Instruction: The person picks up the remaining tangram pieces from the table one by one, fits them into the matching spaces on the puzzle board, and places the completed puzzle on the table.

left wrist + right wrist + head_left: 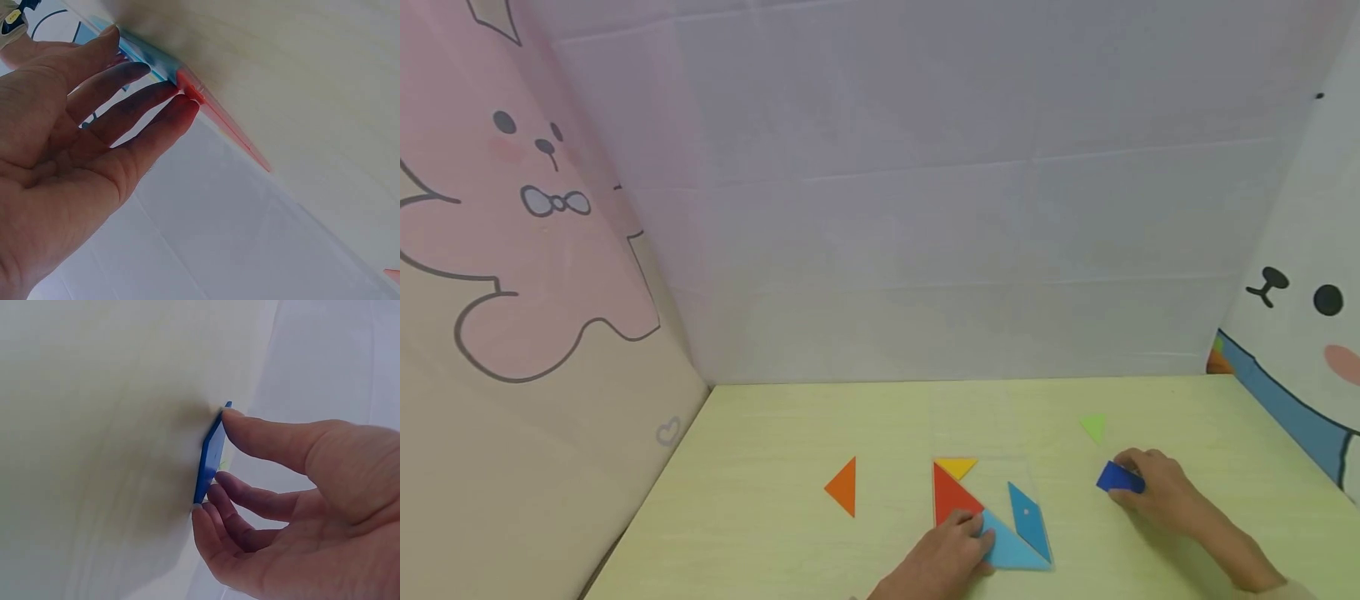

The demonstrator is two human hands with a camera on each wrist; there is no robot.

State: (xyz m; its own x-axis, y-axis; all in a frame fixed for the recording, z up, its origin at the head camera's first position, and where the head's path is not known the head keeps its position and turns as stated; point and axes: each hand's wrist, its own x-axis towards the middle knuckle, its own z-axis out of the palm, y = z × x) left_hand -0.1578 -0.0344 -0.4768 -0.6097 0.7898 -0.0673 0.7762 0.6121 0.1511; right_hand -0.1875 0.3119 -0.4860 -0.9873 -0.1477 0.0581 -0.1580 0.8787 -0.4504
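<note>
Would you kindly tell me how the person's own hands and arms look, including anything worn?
The left hand and right hand are bare, with no glove or ring visible. A pale cream sleeve ends partway along the right forearm. In the left wrist view's corner, a dark, yellow-marked item sits by a pale cuff.

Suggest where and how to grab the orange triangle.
Likely best: come from above with the left hand, thumb on the orange triangle's long straight edge facing the red piece, fingertips at the opposite corner. It lies flat and apart from the other pieces, so its rim seems the natural place to pinch.
</note>
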